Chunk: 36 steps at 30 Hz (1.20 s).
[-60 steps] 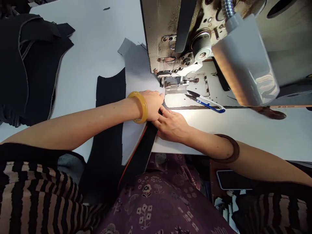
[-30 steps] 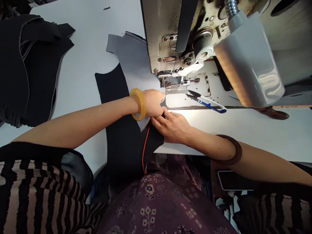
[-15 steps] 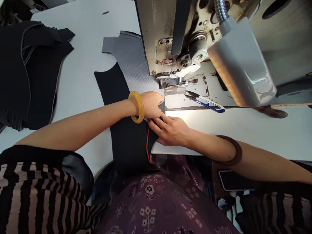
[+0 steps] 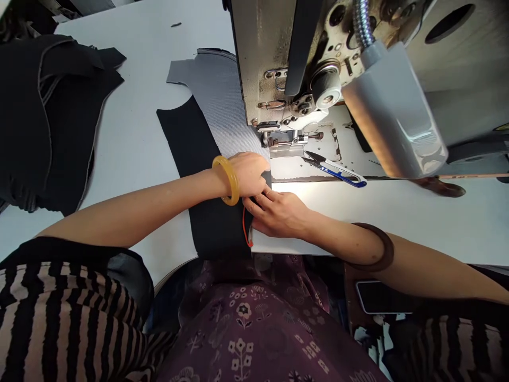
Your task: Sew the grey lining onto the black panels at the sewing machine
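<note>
My left hand (image 4: pixel 249 174), with a yellow bangle at its wrist, presses on a black fabric panel (image 4: pixel 217 223) and a grey mesh fabric panel (image 4: pixel 225 103) where they overlap. Its fingers are bent and their tips are mostly hidden. Close against it, my right hand (image 4: pixel 280 213) pinches the edge of the black panel, its fingers together. A red strip (image 4: pixel 245 228) shows along that edge, just below the fingertips. The mesh panel runs up under the presser foot (image 4: pixel 265 139) of the sewing machine (image 4: pixel 274 63).
Blue-handled thread snips (image 4: pixel 336 170) lie right of the presser foot. A grey lamp (image 4: pixel 393 111) hangs over the machine bed. Dark cut fabric pieces (image 4: pixel 63 122) are piled at the left of the white table (image 4: pixel 143 106). A phone (image 4: pixel 384 298) lies below the table edge.
The black panel has moved forward and its lower end has drawn up from my lap, with less of the red strip showing. Both hands stay at the panel's edge.
</note>
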Tool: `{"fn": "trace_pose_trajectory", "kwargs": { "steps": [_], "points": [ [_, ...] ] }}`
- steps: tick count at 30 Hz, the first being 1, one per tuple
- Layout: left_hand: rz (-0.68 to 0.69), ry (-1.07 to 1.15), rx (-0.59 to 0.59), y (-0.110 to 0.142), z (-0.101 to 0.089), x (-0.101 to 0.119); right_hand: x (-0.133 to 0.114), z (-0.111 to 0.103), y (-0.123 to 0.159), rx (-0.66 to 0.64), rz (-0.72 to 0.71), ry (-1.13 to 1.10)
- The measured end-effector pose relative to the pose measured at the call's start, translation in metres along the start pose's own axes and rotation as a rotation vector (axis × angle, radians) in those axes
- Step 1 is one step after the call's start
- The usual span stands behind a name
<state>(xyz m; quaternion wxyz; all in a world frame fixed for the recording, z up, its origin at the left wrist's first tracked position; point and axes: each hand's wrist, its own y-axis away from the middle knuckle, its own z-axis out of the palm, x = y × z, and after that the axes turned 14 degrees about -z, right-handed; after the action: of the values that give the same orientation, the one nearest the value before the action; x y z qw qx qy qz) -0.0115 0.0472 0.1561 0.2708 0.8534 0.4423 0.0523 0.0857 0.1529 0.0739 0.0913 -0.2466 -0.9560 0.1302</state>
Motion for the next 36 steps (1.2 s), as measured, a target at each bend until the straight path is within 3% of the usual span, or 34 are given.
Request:
{"fn": "trace_pose_trajectory", "kwargs": {
  "steps": [2, 6, 10, 21, 23, 28, 36],
  "points": [
    [-0.011, 0.004, 0.049, 0.003, 0.005, -0.001, 0.0, 0.0, 0.0, 0.018, -0.011, 0.001],
    [0.055, -0.01, 0.255, 0.007, 0.018, -0.005, -0.001, 0.002, 0.001, 0.06, -0.005, -0.001],
    [0.156, -0.071, 0.317, 0.005, 0.029, -0.011, -0.001, 0.004, 0.0, 0.124, -0.011, 0.015],
    [0.345, -0.148, 0.684, -0.029, 0.053, -0.033, 0.002, 0.011, -0.001, 0.248, 0.032, 0.019],
    [0.355, -0.175, 0.655, -0.03, 0.05, -0.034, 0.002, 0.013, -0.001, 0.215, 0.059, 0.008],
    [0.302, -0.265, 0.434, -0.029, 0.035, -0.034, 0.003, 0.018, -0.003, 0.115, 0.145, -0.049],
    [0.28, -0.131, 0.327, -0.034, 0.029, -0.039, 0.011, 0.014, -0.008, -0.01, 0.142, -0.014]
  ]
}}
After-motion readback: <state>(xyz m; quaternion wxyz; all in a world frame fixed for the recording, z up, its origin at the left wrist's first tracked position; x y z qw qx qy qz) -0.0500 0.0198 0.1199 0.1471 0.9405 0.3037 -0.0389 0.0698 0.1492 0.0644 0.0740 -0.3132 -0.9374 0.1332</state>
